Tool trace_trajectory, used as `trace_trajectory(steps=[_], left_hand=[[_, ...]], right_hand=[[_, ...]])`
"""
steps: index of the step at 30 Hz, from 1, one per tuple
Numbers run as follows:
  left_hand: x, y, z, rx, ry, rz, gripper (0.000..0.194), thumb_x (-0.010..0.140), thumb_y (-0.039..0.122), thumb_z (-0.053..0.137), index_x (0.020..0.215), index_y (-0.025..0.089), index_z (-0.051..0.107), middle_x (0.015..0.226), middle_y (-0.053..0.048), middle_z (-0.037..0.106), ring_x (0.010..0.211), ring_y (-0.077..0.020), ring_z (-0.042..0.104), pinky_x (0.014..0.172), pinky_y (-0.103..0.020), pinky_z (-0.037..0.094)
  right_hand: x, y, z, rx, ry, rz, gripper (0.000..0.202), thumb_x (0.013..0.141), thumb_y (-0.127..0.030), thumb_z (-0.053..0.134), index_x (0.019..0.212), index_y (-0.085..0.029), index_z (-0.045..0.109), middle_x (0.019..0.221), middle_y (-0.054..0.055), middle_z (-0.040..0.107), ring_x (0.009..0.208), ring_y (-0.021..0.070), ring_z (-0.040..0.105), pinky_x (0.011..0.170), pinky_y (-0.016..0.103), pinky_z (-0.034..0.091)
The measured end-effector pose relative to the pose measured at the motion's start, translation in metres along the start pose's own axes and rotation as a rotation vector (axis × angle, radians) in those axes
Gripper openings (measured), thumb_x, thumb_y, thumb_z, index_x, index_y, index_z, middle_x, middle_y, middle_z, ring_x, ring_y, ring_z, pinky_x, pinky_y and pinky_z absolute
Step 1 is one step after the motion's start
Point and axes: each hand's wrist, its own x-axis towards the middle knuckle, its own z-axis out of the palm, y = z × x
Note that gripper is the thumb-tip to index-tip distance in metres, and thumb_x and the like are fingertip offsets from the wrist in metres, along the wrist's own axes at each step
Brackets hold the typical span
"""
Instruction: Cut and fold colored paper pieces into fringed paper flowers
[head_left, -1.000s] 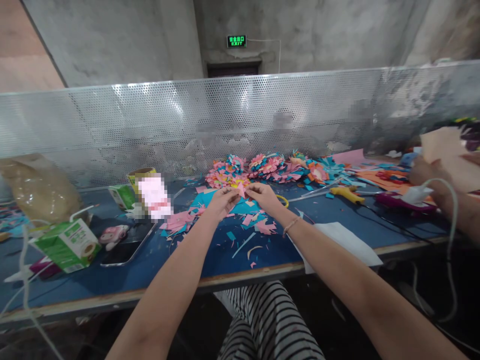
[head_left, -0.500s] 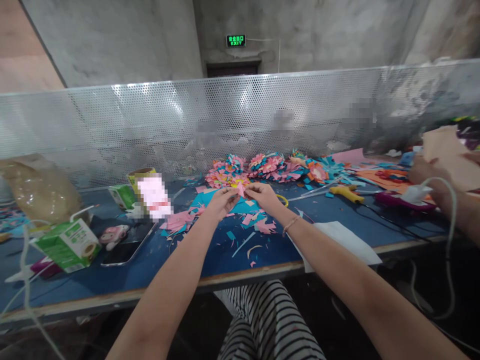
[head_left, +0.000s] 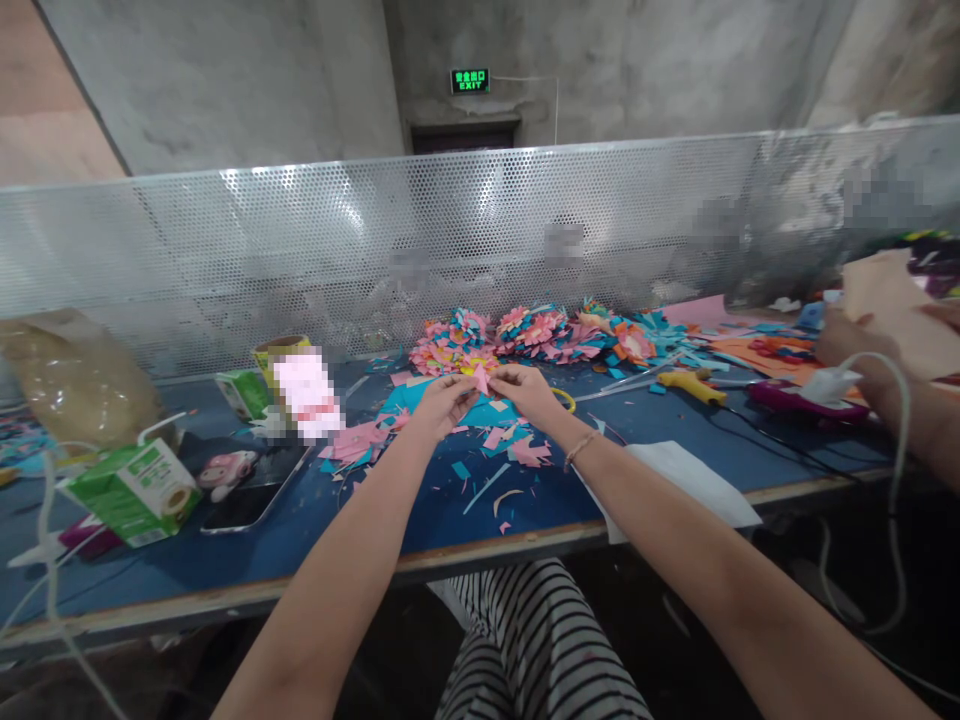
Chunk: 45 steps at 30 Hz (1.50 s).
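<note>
A small folded piece of pink paper (head_left: 481, 377) is pinched between the fingertips of my left hand (head_left: 448, 402) and my right hand (head_left: 523, 388), above the blue table. Just behind my fingers lies a heap of paper flowers (head_left: 536, 330) in pink, blue and yellow. Sheets of blue paper (head_left: 405, 400) lie under and around my hands. Pink paper pieces (head_left: 361, 440) are piled left of my left hand, with more scraps (head_left: 531, 452) below my right hand. The lower fingers of both hands are partly hidden.
A juice-type carton (head_left: 135, 490) and a phone (head_left: 251, 500) lie at left. To the right are a yellow glue gun (head_left: 694, 387), a white sheet (head_left: 686, 485) and a purple power strip (head_left: 806, 400) with a cable. Another person's hand (head_left: 847, 345) holds tan paper. A perforated metal screen (head_left: 337, 250) stands behind.
Both hands keep the same pinch on the pink paper, with hardly any movement. The view has shifted very slightly.
</note>
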Motion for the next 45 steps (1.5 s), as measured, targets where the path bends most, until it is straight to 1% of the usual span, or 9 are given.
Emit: trace_trajectory(steps=[7,11,16,21,28,31,38,42,45], left_hand=[[0.001,-0.0012,-0.0001,0.0,0.002,0.021,0.012,0.058,0.007,0.066,0.055,0.011,0.055,0.053,0.001,0.056,0.053,-0.0048,0.053,0.063,-0.019,0.047],[0.0009,-0.0013,-0.0003,-0.007,0.005,0.014,0.013,0.057,0.007,0.067,0.055,0.012,0.054,0.054,0.002,0.057,0.053,-0.0043,0.054,0.061,-0.017,0.048],[-0.0003,-0.0002,0.0005,-0.011,0.028,-0.002,0.014,0.057,0.006,0.066,0.054,0.012,0.054,0.053,0.002,0.057,0.052,-0.0041,0.054,0.059,-0.016,0.048],[-0.0004,-0.0002,0.0001,-0.004,0.016,0.003,0.014,0.057,0.006,0.067,0.054,0.012,0.054,0.053,0.001,0.057,0.051,-0.0041,0.053,0.058,-0.016,0.048],[0.0005,-0.0007,-0.0005,0.014,0.039,-0.001,0.013,0.058,0.006,0.065,0.054,0.012,0.054,0.053,0.001,0.057,0.051,-0.0042,0.053,0.063,-0.019,0.048],[0.0009,-0.0008,-0.0007,0.017,0.037,0.005,0.012,0.059,0.006,0.065,0.054,0.011,0.055,0.054,0.001,0.057,0.052,-0.0045,0.053,0.062,-0.019,0.048],[-0.0032,0.0026,0.004,0.048,0.035,0.013,0.014,0.056,0.007,0.068,0.054,0.011,0.054,0.05,0.002,0.055,0.05,-0.0045,0.052,0.06,-0.019,0.047],[-0.0037,0.0027,0.0046,0.077,0.037,0.031,0.017,0.053,0.008,0.069,0.053,0.012,0.053,0.049,0.002,0.054,0.05,-0.0051,0.052,0.06,-0.02,0.047],[-0.002,0.0001,0.0031,0.119,0.016,0.048,0.016,0.053,0.01,0.07,0.053,0.012,0.053,0.049,0.001,0.054,0.05,-0.0062,0.052,0.06,-0.022,0.046]], right_hand=[[-0.0008,-0.0018,0.0005,0.002,0.003,-0.001,0.022,0.067,-0.035,0.058,0.07,-0.014,0.058,0.061,0.0,0.056,0.056,0.0091,0.05,0.055,0.023,0.041],[-0.0007,-0.0019,0.001,0.04,0.001,0.011,0.021,0.066,-0.035,0.059,0.071,-0.014,0.058,0.062,0.0,0.058,0.056,0.0092,0.051,0.055,0.023,0.041],[-0.0003,-0.0011,0.0006,0.033,-0.008,0.023,0.023,0.066,-0.036,0.059,0.071,-0.014,0.058,0.062,0.0,0.058,0.056,0.0095,0.052,0.055,0.023,0.042],[-0.0004,-0.002,0.0007,0.037,-0.017,0.022,0.023,0.066,-0.037,0.059,0.07,-0.014,0.058,0.06,0.0,0.058,0.055,0.0096,0.052,0.055,0.023,0.042],[-0.0005,-0.0025,0.0006,0.03,-0.024,0.016,0.023,0.067,-0.038,0.059,0.071,-0.015,0.059,0.062,0.0,0.059,0.057,0.0102,0.053,0.056,0.024,0.042],[-0.0001,-0.0013,0.0002,0.046,-0.029,0.016,0.023,0.067,-0.037,0.059,0.071,-0.015,0.06,0.062,0.0,0.059,0.057,0.0101,0.053,0.056,0.023,0.042],[-0.0002,0.0023,-0.0005,0.059,-0.036,0.002,0.023,0.068,-0.038,0.058,0.069,-0.015,0.059,0.061,0.0,0.058,0.056,0.0097,0.052,0.055,0.023,0.042],[-0.0003,0.0016,-0.0005,0.045,-0.038,0.005,0.021,0.068,-0.035,0.057,0.068,-0.015,0.058,0.059,-0.001,0.056,0.055,0.009,0.05,0.054,0.023,0.04],[-0.0008,-0.0017,-0.0001,0.009,-0.028,0.002,0.017,0.068,-0.031,0.055,0.065,-0.015,0.056,0.056,-0.002,0.053,0.053,0.0082,0.048,0.053,0.022,0.039]])
